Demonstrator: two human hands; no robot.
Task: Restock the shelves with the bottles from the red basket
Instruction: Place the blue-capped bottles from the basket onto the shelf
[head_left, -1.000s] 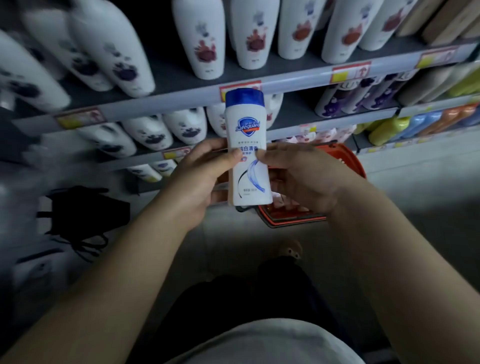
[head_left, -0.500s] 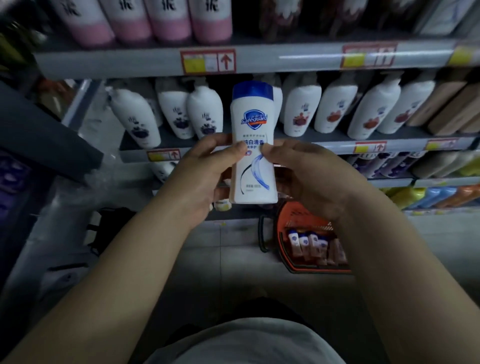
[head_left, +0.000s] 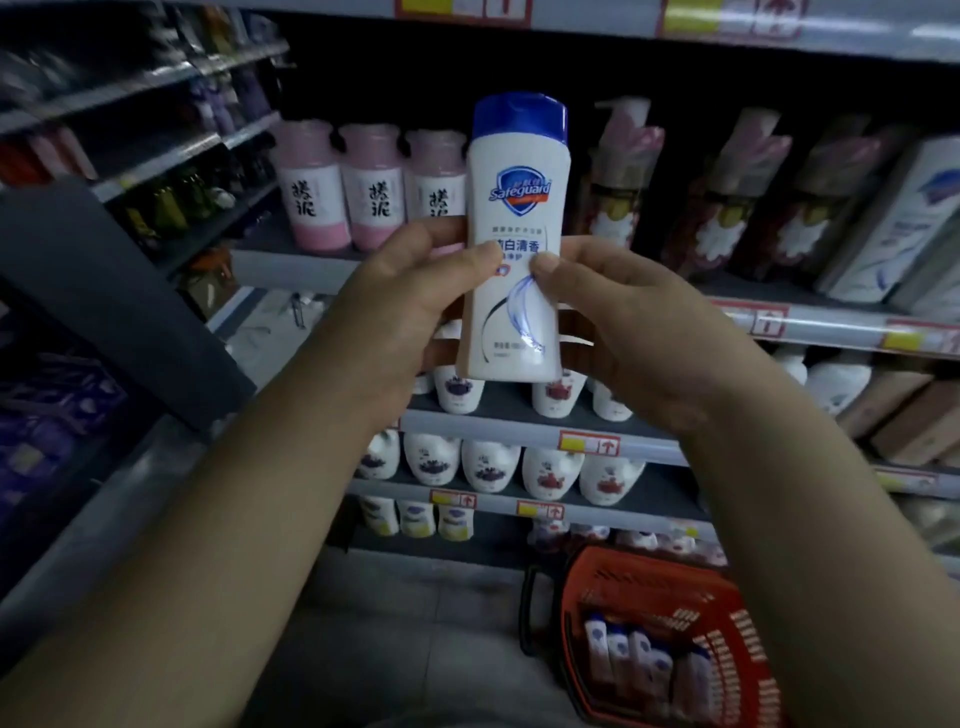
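At ten o'clock of the view, three squat pink-and-white plastic bottles (head_left: 363, 192) with black brush lettering stand side by side on a grey metal shelf (head_left: 291, 267). Just right of them, the left hand (head_left: 410, 312) grips the tall white plastic bottle with a blue flip cap (head_left: 517, 234). Its thumb lies across the front label and its fingers curl round the back. The bottle is upright, held in the air at twelve o'clock of centre in front of the shelf, with its blue shield logo facing the camera. At three o'clock of the bottle, the right hand (head_left: 639, 332) grips it the same way, thumb on the label and fingers wrapped behind. The two thumb tips lie close together, not touching. At six o'clock of the bottle, round white bottles with dark and red flower prints (head_left: 488, 465) fill the lower shelves. At two o'clock stand dark maroon pump bottles (head_left: 722, 218). At five o'clock, the red plastic slotted basket (head_left: 649, 564) sits on the floor, with small white blue-capped bottles (head_left: 631, 657) standing in a row inside it.
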